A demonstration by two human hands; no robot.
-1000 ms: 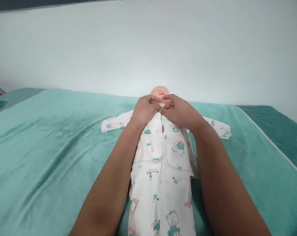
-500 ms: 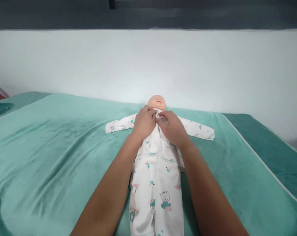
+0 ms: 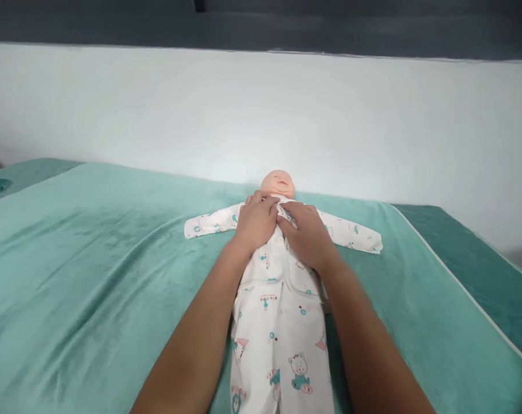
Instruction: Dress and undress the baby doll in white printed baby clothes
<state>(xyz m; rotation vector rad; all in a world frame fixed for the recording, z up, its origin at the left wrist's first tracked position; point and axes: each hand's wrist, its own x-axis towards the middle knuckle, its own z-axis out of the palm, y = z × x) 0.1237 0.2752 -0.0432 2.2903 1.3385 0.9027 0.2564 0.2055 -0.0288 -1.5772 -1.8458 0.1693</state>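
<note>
A baby doll (image 3: 278, 183) lies on its back on a teal blanket (image 3: 92, 259), head away from me. It wears a white printed top (image 3: 351, 230) and matching trousers (image 3: 278, 345), sleeves spread to both sides. My left hand (image 3: 255, 221) and my right hand (image 3: 306, 233) rest side by side on the doll's chest just below its neck. Their fingers curl in and pinch the front edges of the top where they meet.
The blanket covers a wide bed or table with a darker teal border (image 3: 472, 259) at the right. A white wall (image 3: 261, 115) rises directly behind the doll's head. A red object shows at the far left edge.
The view has pulled back and lifted, showing more wall. Both hands have slid slightly down from the doll's chin onto its upper chest, still together on the top.
</note>
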